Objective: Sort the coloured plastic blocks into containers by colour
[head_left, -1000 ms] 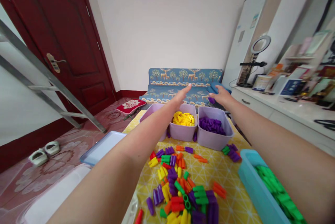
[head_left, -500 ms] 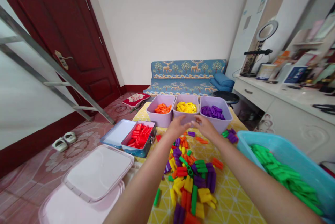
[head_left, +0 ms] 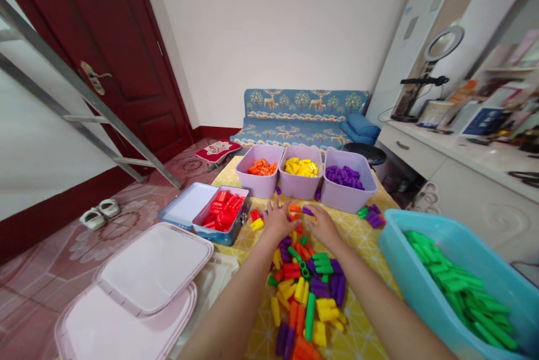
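Note:
My left hand (head_left: 278,222) lies spread, palm down, at the far end of a mixed pile of plastic pieces (head_left: 301,270). Facing it, my right hand (head_left: 323,228) has its fingertips at a small purple piece (head_left: 308,211); whether it grips the piece is unclear. An orange piece (head_left: 295,208) sits between the hands. Beyond them stand three lilac bins, with orange pieces (head_left: 263,167), yellow pieces (head_left: 301,167) and purple pieces (head_left: 345,176). Red pieces (head_left: 223,211) fill a tin on the left. Green pieces (head_left: 458,287) lie in a turquoise tub (head_left: 393,245).
Clear lids (head_left: 155,267) overlap at the left. A few purple and green pieces (head_left: 373,215) rest beside the tub's far corner. Behind the table are a blue sofa (head_left: 295,130) and a black round stool (head_left: 364,153); a ladder (head_left: 90,99) leans at left.
Both hands have come down from in front of the yellow bin to the pile's far end. My left hand's fingers have spread. The view has shifted slightly.

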### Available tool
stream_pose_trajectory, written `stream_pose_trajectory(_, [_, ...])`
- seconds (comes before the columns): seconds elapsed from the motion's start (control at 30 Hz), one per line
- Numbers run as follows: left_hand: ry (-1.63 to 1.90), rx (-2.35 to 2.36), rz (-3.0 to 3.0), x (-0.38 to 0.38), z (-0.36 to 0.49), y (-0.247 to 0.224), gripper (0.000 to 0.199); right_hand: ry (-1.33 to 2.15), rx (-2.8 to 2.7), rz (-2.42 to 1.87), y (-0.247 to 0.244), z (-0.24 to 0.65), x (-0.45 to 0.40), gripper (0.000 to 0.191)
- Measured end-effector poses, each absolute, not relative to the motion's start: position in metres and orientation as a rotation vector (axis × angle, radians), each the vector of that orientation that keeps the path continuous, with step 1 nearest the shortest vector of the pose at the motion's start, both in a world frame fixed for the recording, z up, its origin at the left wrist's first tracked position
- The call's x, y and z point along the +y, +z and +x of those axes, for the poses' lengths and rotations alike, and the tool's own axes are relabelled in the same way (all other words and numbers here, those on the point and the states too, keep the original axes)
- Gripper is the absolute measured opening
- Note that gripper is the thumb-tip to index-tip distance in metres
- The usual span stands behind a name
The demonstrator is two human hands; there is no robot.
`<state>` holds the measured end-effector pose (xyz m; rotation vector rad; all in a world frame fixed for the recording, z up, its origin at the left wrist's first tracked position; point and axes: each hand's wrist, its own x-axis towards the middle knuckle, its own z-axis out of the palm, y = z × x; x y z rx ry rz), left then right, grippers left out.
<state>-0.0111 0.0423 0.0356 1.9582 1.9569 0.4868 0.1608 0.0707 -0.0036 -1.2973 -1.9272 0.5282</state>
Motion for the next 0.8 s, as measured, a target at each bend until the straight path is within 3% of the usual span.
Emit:
stream_pose_trajectory(0.1, [0.337, 1.858, 2.032, 0.064, -0.017, 0.035, 0.081, 0.572, -1.962, -1.305, -0.004, 0.149, 0.093, 0.064])
stream_pose_trajectory(0.23, [0.356, 1.789, 2.106, 0.062, -0.025, 0.028, 0.065, 0.682, -1.980, -1.319, -0.011, 0.139, 0.098, 0.060])
stream_pose_trajectory(0.33, [0.481, 1.654, 2.130, 0.047, -0.035, 0.024, 0.053, 0.782, -2.003, -1.253, -0.008, 0.134, 0.083, 0.057])
stream_pose_trajectory(0.57, [0.899, 1.168, 1.958, 0.006, -0.044, 0.027, 0.046, 1.159, -1.827, -1.039, 0.017, 0.144, 0.027, 0.059])
stream_pose_trajectory(0.7, [0.807, 1.270, 2.087, -0.005, -0.034, 0.029, 0.040, 1.252, -1.747, -1.071, 0.006, 0.145, 0.006, 0.065])
stream_pose_trajectory(0.8, [0.695, 1.495, 2.188, -0.007, -0.029, 0.026, 0.044, 1.240, -1.669, -1.152, -0.003, 0.143, 0.001, 0.060])
